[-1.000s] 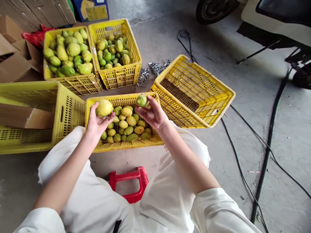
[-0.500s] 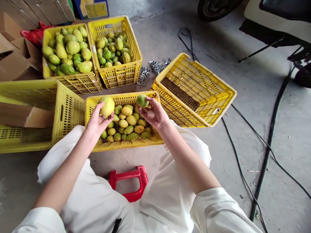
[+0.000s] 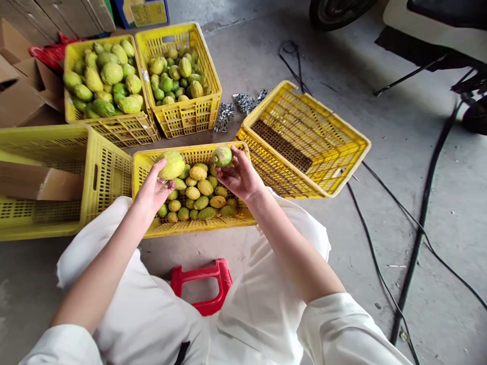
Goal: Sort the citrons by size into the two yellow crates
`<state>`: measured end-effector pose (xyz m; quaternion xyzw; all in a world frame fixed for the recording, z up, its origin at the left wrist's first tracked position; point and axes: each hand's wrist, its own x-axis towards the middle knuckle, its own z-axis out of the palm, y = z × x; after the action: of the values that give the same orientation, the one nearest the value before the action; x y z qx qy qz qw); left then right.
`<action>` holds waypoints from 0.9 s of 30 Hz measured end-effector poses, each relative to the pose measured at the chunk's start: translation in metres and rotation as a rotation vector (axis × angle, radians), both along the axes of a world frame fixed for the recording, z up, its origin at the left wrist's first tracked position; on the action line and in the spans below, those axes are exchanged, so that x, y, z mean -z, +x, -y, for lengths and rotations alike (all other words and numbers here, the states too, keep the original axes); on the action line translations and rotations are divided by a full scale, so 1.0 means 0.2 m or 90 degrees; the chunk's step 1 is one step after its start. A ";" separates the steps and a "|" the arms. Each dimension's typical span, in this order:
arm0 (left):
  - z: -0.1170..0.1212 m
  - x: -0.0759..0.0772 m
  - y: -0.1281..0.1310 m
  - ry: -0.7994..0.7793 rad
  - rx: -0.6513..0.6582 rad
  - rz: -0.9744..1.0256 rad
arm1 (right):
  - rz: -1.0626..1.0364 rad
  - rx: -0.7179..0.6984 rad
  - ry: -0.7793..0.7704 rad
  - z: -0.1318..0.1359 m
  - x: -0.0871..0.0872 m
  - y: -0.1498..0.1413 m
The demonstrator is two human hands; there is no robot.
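My left hand (image 3: 154, 191) is closed around a large yellow-green lemon (image 3: 172, 165), held above the left part of a yellow plastic crate (image 3: 198, 230). In my right hand (image 3: 240, 175) is a smaller green lemon (image 3: 222, 156), gripped by the fingertips over the crate's right side. Several yellow and green lemons (image 3: 205, 187) lie in the crate below, partly hidden by my hands.
Two crates at the back left hold large green-yellow fruit (image 3: 111, 74) and smaller green fruit (image 3: 167, 84). A tilted yellow crate (image 3: 304, 137) stands at right, another crate (image 3: 89, 172) with cardboard at left. A red stool (image 3: 224, 279), black cables (image 3: 422, 218) and a parked scooter (image 3: 437, 30) are around.
The lemon in my left hand has turned, showing a longer side. My right hand has rolled the green lemon so that its pale end shows. Both hands stay over the crate.
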<state>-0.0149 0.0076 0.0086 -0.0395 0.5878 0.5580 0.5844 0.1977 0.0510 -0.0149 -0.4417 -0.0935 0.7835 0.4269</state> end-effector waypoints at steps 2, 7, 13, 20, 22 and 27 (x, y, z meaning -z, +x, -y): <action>0.00 0.00 -0.01 -0.008 0.005 0.014 | -0.001 -0.002 -0.013 0.00 -0.01 -0.01; 0.01 -0.02 0.00 0.005 0.010 0.014 | 0.015 -0.003 -0.017 0.00 0.00 -0.02; 0.00 -0.06 0.02 -0.051 0.017 -0.002 | 0.016 -0.001 -0.017 0.00 0.00 -0.03; -0.01 -0.05 0.02 -0.107 0.040 -0.017 | 0.034 -0.022 -0.022 0.01 -0.04 -0.02; -0.01 -0.05 0.02 -0.099 0.056 -0.020 | 0.040 -0.044 -0.036 0.02 -0.06 -0.02; 0.00 -0.04 0.02 -0.089 0.073 -0.028 | 0.119 -0.064 -0.050 0.02 -0.07 -0.03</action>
<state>-0.0106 0.0083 0.0158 -0.0342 0.6395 0.4822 0.5978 0.1921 0.0477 -0.0017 -0.5242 -0.1239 0.7623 0.3589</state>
